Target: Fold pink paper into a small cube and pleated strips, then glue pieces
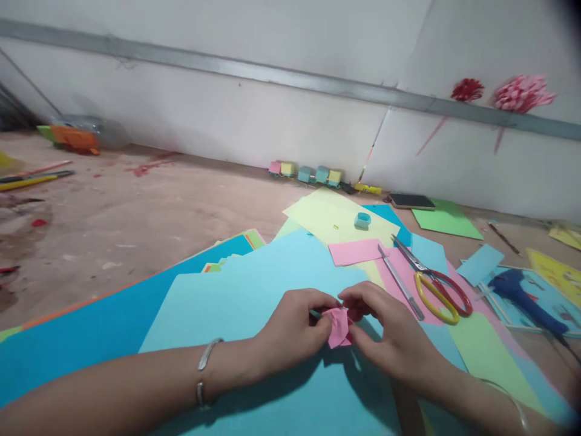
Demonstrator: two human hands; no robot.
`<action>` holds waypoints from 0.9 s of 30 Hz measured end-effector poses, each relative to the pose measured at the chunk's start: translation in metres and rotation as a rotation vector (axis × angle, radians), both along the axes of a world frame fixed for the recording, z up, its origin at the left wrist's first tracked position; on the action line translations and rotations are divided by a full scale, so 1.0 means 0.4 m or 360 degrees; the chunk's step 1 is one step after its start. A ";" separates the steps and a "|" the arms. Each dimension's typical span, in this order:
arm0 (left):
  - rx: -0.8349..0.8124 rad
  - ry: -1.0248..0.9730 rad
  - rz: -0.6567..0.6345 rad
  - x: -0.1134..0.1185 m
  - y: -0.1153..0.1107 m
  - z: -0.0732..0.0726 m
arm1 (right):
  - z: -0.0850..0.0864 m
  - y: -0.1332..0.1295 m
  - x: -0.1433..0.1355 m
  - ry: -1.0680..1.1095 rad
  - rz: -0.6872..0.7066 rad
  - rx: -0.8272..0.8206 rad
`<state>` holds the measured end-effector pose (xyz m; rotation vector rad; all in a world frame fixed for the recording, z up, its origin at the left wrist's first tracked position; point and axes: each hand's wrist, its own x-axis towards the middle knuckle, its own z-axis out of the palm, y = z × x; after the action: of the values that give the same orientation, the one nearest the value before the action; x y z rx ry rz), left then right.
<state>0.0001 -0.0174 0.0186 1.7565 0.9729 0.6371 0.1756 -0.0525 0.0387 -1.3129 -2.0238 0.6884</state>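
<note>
A small folded piece of pink paper (338, 327) sits near the middle of the scene, pinched between two bare hands just above a large light blue sheet (254, 303). The left hand (295, 330) closes on its left edge with thumb and fingertips; a silver bangle (204, 369) circles that wrist. The right hand (390, 333) grips the right side of the paper, fingers curled over it.

Under the light blue sheet lies a darker blue sheet (91, 327), reaching out to the left. Just right of the hands are a craft knife (399, 281) and scissors (438, 290) with one yellow and one red handle, resting on pink paper. Farther off lie a pale yellow sheet (327, 221) with a small teal tape roll (362, 220) on it. At far right a blue glue gun (521, 297) lies on the table. Against the far wall stands a row of small coloured paper cubes (306, 172), and two red and pink paper flowers (503, 94) hang on the wall.
</note>
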 end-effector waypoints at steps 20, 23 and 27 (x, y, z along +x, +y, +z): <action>0.0275 0.0165 -0.0012 0.001 -0.016 0.002 | -0.008 -0.015 0.003 -0.0055 0.0012 0.0161; 0.0364 0.0203 0.0035 -0.001 -0.013 0.005 | 0.009 -0.015 0.005 0.0009 0.0036 -0.0002; 0.0559 0.0266 0.0058 -0.004 -0.011 -0.002 | 0.002 -0.023 0.004 -0.0136 -0.0041 0.0072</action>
<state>-0.0015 -0.0217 0.0180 2.1329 1.0562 0.7269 0.1771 -0.0618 0.0396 -1.3604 -2.0744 0.5803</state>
